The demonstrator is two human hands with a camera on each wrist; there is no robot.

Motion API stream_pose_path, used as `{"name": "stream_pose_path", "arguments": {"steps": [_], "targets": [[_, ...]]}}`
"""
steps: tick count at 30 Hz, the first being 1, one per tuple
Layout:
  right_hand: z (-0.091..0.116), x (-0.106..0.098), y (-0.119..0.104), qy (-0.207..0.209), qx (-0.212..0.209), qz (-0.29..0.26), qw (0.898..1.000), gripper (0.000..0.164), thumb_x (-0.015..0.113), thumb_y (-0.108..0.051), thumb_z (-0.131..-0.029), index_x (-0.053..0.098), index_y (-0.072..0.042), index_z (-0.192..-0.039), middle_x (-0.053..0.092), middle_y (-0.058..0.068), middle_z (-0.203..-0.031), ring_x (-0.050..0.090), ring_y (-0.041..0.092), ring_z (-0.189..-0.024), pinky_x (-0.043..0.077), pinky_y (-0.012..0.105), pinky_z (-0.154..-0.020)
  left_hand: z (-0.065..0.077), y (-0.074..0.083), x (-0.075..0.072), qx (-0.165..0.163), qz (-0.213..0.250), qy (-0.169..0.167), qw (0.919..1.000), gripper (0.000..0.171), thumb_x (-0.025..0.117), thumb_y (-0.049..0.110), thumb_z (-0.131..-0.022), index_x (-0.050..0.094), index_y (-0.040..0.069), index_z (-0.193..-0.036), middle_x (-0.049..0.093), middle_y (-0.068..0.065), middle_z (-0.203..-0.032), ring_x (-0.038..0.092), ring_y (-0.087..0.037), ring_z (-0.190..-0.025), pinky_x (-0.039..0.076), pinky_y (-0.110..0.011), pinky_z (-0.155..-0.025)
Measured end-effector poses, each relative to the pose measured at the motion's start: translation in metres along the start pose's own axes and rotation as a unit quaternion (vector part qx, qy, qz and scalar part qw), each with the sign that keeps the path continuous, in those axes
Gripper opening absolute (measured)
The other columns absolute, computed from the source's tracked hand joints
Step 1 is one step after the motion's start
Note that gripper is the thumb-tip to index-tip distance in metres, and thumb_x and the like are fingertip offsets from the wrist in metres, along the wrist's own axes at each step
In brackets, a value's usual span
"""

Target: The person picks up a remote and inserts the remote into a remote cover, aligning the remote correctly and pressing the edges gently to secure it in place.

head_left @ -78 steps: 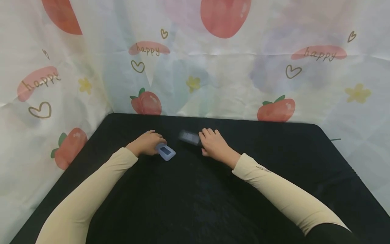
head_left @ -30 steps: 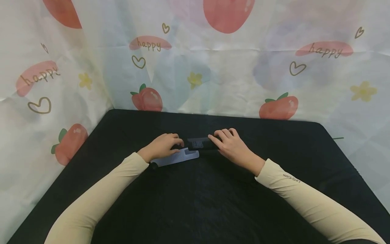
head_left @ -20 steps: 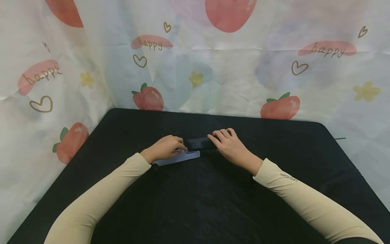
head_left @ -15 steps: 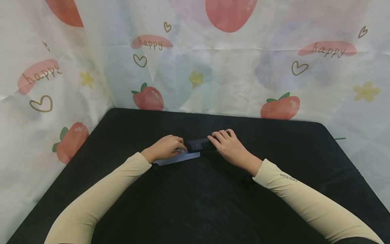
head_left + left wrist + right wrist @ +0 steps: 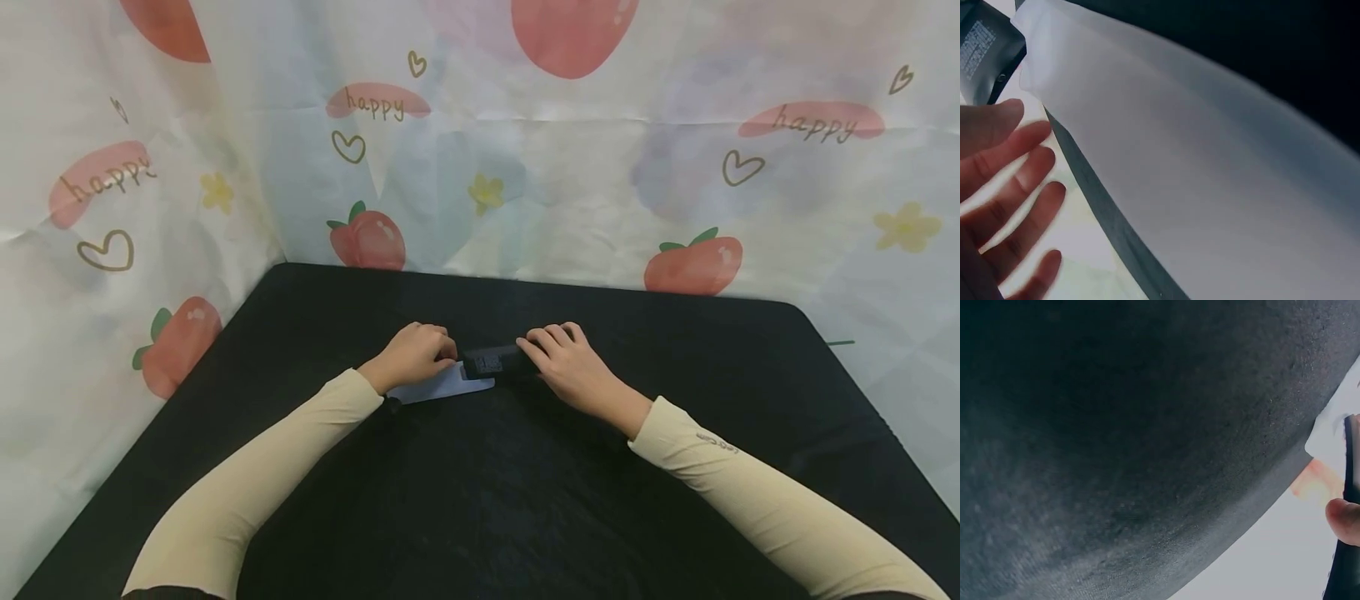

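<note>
A long, flat, pale lavender object (image 5: pixel 438 388) with a small black end piece (image 5: pixel 393 405) lies on the black-covered table. Beside it is my left hand (image 5: pixel 411 354), and in the left wrist view its fingers (image 5: pixel 1025 231) are spread and loosely bent, with nothing between them. My right hand (image 5: pixel 572 367) grips a flat black block (image 5: pixel 487 364) with pale printing on its face. The block's left end overlaps the lavender object's right end, where part of a recess shows. In the right wrist view, my thumb presses the black block (image 5: pixel 1341 572).
The black table cover (image 5: pixel 480 500) reaches back to a white curtain (image 5: pixel 555 183) printed with fruit, hearts and "happy". This curtain also hangs along the left side.
The lavender object has turned from pointing out of my left hand to lying sideways. My right hand has brought the black block over its end. Lately my left fingers have drawn back a little.
</note>
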State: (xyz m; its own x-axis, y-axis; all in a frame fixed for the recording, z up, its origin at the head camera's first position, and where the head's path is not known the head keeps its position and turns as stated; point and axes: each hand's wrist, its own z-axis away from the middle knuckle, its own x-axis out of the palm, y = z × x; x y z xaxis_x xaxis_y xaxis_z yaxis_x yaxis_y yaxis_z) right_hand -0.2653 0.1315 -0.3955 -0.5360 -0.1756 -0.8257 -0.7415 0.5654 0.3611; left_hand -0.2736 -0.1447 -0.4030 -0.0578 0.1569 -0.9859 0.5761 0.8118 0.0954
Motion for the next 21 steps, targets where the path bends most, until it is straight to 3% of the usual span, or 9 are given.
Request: {"name": "stream_pose_path", "arguments": {"steps": [3, 8, 15, 21], "targets": [[0.0, -0.001, 0.0, -0.001, 0.003, -0.006, 1.0, 0.063, 0.085, -0.021, -0.066, 0.059, -0.007, -0.122, 0.058, 0.01, -0.111, 0.055, 0.026, -0.098, 0.044, 0.046, -0.086, -0.007, 0.001, 0.003, -0.026, 0.015, -0.011, 0.9995, 0.012, 0.066, 0.027, -0.087, 0.075, 0.019, -0.088, 0.068, 0.004, -0.085, 0.062, -0.01, -0.075, 0.049, -0.03, -0.072], [0.001, -0.003, -0.001, -0.011, 0.007, -0.019, 1.0, 0.063, 0.085, -0.021, -0.065, 0.06, -0.007, -0.121, 0.059, 0.01, -0.111, 0.055, 0.027, -0.099, 0.045, 0.047, -0.086, -0.016, 0.002, 0.008, -0.032, 0.018, -0.018, 0.9992, 0.01, 0.067, 0.025, -0.085, 0.074, 0.018, -0.085, 0.071, 0.005, -0.079, 0.062, -0.008, -0.068, 0.05, -0.027, -0.064], [0.002, -0.004, -0.002, -0.032, 0.004, -0.027, 0.999, 0.064, 0.085, -0.024, -0.067, 0.06, -0.008, -0.123, 0.059, 0.01, -0.111, 0.055, 0.027, -0.099, 0.044, 0.047, -0.087, -0.018, 0.004, 0.01, -0.036, 0.008, -0.004, 0.9993, 0.013, 0.065, 0.02, -0.086, 0.076, 0.015, -0.089, 0.073, 0.002, -0.082, 0.066, -0.011, -0.071, 0.052, -0.03, -0.07], [0.003, -0.004, -0.001, -0.055, -0.011, -0.035, 0.998, 0.063, 0.083, -0.025, -0.068, 0.059, -0.008, -0.124, 0.057, 0.01, -0.111, 0.056, 0.027, -0.1, 0.045, 0.046, -0.086, -0.016, 0.008, 0.007, -0.044, -0.009, 0.015, 0.9989, 0.014, 0.064, 0.022, -0.087, 0.077, 0.017, -0.089, 0.073, 0.003, -0.081, 0.067, -0.013, -0.074, 0.049, -0.038, -0.085]]}}
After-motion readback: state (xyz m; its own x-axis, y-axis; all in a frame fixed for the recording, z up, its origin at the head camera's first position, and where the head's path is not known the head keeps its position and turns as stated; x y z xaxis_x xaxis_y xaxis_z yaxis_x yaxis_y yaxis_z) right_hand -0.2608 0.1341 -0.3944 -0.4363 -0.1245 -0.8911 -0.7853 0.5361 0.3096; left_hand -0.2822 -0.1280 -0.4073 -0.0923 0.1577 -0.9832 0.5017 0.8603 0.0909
